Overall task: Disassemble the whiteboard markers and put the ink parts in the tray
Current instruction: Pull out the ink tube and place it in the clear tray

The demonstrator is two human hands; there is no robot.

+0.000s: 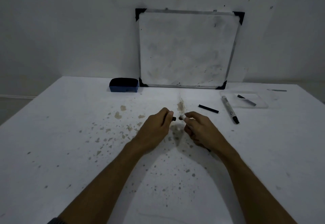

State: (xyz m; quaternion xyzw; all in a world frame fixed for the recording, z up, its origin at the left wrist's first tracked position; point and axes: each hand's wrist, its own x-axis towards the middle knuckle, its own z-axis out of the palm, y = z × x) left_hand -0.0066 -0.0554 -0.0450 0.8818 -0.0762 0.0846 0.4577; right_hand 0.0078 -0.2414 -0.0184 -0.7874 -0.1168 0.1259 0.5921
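**Marker pulled apart, ink part next**

Over the stained counter [70, 135], the left hand [154, 128] clenches a black end piece [173, 118] while the right hand [198, 128] grips the white marker barrel [182, 117], a small gap between the two. Judging by this, the ink core must next be drawn out. The clear tray [263, 105] at right holds one dark ink part [246, 100]; another marker [229, 109] and a black stick [208, 108] lie just beside it

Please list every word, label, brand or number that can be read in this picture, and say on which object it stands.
No text can be read.
Whiteboard marker lying on the table: dark print on its white barrel, too small and blurred to read.
Whiteboard: only wiped smudges, no writing.
Eraser: no label can be made out.
Marker barrel in the right hand: no print can be made out.
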